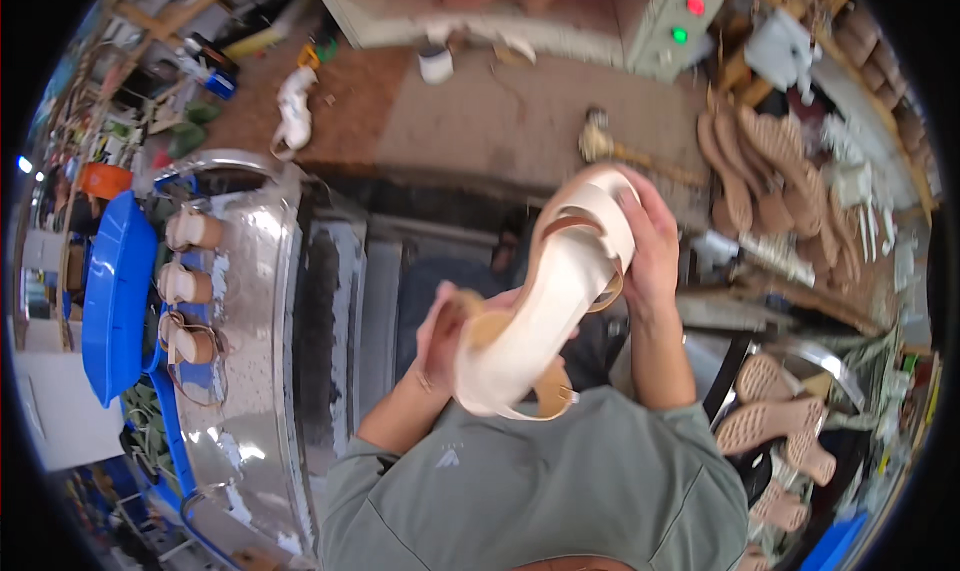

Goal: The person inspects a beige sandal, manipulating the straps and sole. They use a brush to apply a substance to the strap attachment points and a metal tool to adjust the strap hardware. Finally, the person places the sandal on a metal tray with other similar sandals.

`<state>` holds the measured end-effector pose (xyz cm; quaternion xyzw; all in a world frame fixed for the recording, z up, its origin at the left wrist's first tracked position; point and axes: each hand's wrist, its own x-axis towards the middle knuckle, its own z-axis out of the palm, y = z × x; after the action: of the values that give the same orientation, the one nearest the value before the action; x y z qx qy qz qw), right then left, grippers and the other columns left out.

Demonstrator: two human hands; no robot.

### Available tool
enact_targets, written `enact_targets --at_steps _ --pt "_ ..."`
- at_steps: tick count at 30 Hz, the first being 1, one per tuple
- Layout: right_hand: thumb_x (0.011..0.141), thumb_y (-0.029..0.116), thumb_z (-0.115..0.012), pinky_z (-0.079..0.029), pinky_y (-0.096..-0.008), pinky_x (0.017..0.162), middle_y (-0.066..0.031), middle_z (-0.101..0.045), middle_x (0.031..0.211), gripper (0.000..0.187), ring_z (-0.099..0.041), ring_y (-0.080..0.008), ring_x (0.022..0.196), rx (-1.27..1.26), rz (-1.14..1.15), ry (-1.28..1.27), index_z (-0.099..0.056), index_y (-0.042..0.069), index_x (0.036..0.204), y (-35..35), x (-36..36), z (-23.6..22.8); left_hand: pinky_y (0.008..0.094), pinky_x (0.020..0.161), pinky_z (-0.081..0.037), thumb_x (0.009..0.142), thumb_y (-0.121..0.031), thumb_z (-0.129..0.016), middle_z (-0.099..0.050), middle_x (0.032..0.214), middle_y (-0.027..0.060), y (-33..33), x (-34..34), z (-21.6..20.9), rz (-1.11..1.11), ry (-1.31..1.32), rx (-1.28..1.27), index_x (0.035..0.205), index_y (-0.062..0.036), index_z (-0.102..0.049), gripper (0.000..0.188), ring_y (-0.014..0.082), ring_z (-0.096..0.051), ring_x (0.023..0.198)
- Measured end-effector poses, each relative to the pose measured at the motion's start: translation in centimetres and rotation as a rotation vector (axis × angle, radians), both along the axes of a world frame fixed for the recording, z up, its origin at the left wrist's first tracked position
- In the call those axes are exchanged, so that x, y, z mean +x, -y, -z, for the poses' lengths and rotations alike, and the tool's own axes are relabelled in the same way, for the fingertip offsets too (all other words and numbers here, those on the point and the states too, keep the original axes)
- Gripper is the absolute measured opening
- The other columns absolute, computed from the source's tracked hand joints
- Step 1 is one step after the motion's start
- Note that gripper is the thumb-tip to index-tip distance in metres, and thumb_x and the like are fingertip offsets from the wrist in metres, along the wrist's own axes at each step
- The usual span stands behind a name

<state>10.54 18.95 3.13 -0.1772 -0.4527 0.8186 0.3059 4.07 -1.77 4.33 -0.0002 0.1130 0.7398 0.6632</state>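
Cream sandal [540, 321] sat mid-view, insole facing my camera, toe pointing up and right, in front of the grey-green shirt [540, 481]. Right hand [652, 236] was closed round the toe end, thumb at the wide front strap [607, 205]. Left hand [428, 341] held the heel end. The sandal covered much of that hand and it was blurred, so I couldn't tell exact finger placement. The buckled ankle strap [553, 389] hung loose on the near side.

Surroundings were crowded. Ahead: brown workbench [480, 121], hammer [597, 139] lying just beyond the toe, white container [436, 66] farther back near a pale metal housing [655, 33] with red and green buttons. A white sandal [294, 111] lay on the bench's left part. Left: three sandals [190, 284] in a row on the metal table [250, 281], beside a blue tub [118, 301]. Right: heaped tan soles [790, 161] crowded the bench end; more soles [768, 423] sat lower, near the right elbow.
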Motion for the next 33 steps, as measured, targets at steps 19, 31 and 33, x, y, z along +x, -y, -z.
enact_targets --at_steps 19,31,33 --pt "0.081 0.016 -0.069 -0.04 -0.0312 0.095 -0.0088 -0.051 0.12 0.06 -0.048 -0.0155 0.111 0.561 -0.569 0.066 -0.038 0.002 0.131 2.9 -2.0 1.4 0.0355 0.089 -0.045 0.083 -0.015 -0.062 -0.059 0.104 0.0103 -2.8 -8.0 4.0 -0.827 -0.618 -0.113 0.11 -0.0011 -0.051 0.031 0.0213 -0.057 0.099" --pt "0.091 0.024 -0.059 -0.044 -0.0255 0.083 -0.0003 -0.058 0.099 0.04 -0.052 -0.0086 0.093 0.624 -0.412 0.194 -0.049 0.005 0.124 -15.1 -9.6 -13.6 0.0376 0.072 -0.051 0.089 -0.031 -0.051 -0.058 0.09 0.01 -12.1 -17.9 1.3 -0.46 -0.366 -0.335 0.099 -0.0084 -0.052 0.024 0.0247 -0.059 0.083" --pt "0.09 0.02 -0.058 -0.045 -0.0271 0.085 -0.0029 -0.059 0.105 0.039 -0.054 -0.0107 0.097 0.806 -0.213 0.179 -0.05 0.004 0.124 -18.7 -9.0 -21.1 0.0398 0.078 -0.048 0.09 -0.032 -0.051 -0.053 0.099 0.0108 -13.4 -19.0 -3.1 -0.423 -0.536 -0.393 0.107 -0.0092 -0.047 0.029 0.026 -0.055 0.091"
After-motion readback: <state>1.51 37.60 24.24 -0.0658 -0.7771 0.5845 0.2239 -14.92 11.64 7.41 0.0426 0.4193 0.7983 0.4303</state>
